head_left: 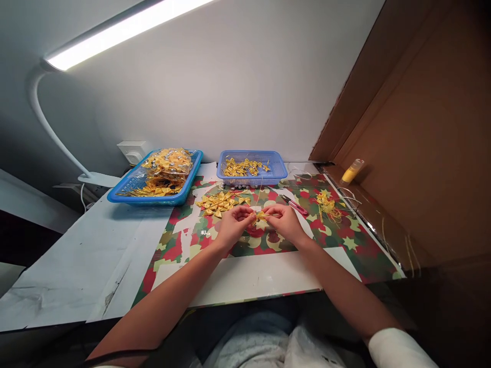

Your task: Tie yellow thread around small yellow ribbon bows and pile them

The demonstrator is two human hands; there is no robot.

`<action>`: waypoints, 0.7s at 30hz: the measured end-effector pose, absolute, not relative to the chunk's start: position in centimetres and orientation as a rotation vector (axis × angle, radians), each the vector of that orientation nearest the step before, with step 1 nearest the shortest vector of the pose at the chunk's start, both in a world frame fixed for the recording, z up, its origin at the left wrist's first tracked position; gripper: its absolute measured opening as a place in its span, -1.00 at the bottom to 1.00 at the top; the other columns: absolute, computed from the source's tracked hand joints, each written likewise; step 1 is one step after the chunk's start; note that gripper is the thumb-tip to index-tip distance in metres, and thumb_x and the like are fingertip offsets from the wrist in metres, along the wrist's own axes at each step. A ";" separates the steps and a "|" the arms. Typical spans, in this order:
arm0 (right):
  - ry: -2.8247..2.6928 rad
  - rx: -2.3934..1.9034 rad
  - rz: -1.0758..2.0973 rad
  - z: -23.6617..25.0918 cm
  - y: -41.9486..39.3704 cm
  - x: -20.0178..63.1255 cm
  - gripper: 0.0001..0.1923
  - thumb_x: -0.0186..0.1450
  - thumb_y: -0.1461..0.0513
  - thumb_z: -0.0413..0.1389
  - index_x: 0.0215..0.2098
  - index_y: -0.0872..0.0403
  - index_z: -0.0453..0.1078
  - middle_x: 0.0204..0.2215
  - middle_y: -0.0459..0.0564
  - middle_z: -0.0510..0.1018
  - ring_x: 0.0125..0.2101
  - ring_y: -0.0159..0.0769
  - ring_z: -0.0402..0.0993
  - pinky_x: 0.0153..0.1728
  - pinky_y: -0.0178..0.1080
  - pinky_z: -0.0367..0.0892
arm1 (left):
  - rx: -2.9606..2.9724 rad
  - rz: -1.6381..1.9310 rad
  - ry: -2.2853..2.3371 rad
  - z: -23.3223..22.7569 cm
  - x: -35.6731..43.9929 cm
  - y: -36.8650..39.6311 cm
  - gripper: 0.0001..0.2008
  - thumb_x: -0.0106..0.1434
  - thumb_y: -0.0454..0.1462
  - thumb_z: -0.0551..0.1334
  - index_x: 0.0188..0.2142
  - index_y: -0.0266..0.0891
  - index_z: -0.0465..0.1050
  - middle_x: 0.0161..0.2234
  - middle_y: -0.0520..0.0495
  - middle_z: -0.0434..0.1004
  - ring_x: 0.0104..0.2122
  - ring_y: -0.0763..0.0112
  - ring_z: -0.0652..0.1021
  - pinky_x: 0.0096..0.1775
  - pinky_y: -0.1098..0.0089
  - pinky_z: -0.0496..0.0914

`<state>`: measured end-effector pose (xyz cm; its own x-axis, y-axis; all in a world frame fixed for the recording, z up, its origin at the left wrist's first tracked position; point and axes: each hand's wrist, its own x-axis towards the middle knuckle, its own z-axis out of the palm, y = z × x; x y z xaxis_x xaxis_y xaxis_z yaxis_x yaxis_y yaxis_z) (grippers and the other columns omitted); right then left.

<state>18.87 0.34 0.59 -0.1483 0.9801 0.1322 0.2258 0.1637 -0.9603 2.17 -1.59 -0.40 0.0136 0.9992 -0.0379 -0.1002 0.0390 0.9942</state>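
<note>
Far left: white gooseneck desk lamp (57,128), its lit bar overhead. On the grey-white table (76,255), a large blue plastic tray (126,191) holding clear bags of yellow bows and loose ones; too many to count.

Centre-left, on the red-green-cream patterned mat (345,245): one loose heap of small yellow ribbon bows (220,203), a dozen or so, exact number not readable. Behind it, one smaller blue mesh basket (249,179) with more yellow bows inside. Two blue containers in all.

Centre: left hand (230,225) and right hand (286,222) meet over the mat, both pinched closed on one small yellow ribbon piece (262,215). Thumb and forefinger tips of each hand nip an end; remaining fingers curled. The piece sits between the two sets of fingertips, long axis running left to right, level with the mat and just above it. Neither hand is nearer; each holds its own end. The heap of bows lies just beyond the left hand, closer to it than to the right.

Right of the hands: one pair of pink-handled snips (294,205) flat on the mat, just past the right hand. Further right, one tangle of yellow thread offcuts (328,205). At the cardboard wall (422,128), one small yellow-filled bottle (352,171) lying tilted.
</note>
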 end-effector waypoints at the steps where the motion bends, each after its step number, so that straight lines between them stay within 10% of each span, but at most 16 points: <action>1: -1.572 -1.222 1.070 0.6 0.3 18.9 -0.87 0.01 0.21 0.19 -0.63 0.10 0.44 -0.41 0.04 0.62 -0.35 -0.23 0.53 -0.37 -0.28 0.39 | 1.117 1.206 1.145 -0.4 2.2 -1.6 -0.58 -0.11 -0.07 0.45 -0.35 -0.30 0.45 -0.44 -0.04 0.53 -0.44 0.42 0.54 -0.40 0.42 0.47; 7: -1.619 -1.335 1.071 0.6 0.2 18.7 -0.89 0.01 0.24 0.17 -0.62 0.13 0.45 -0.65 -0.07 0.52 -0.60 -0.37 0.38 -0.57 -0.35 0.26 | 1.137 1.161 1.151 0.0 2.4 -1.9 -0.57 -0.09 -0.04 0.43 -0.34 -0.31 0.47 -0.41 -0.06 0.54 -0.43 0.41 0.55 -0.37 0.39 0.49; 21: -1.688 -1.273 0.833 0.4 -0.2 18.4 -0.94 0.02 0.30 0.16 -0.60 0.10 0.44 -0.55 -0.03 0.57 -0.47 -0.29 0.48 -0.39 -0.27 0.35 | 1.219 1.044 1.169 -0.2 2.3 -2.1 -0.69 -0.05 -0.13 0.41 -0.40 -0.31 0.50 -0.47 -0.02 0.54 -0.50 0.43 0.54 -0.43 0.46 0.42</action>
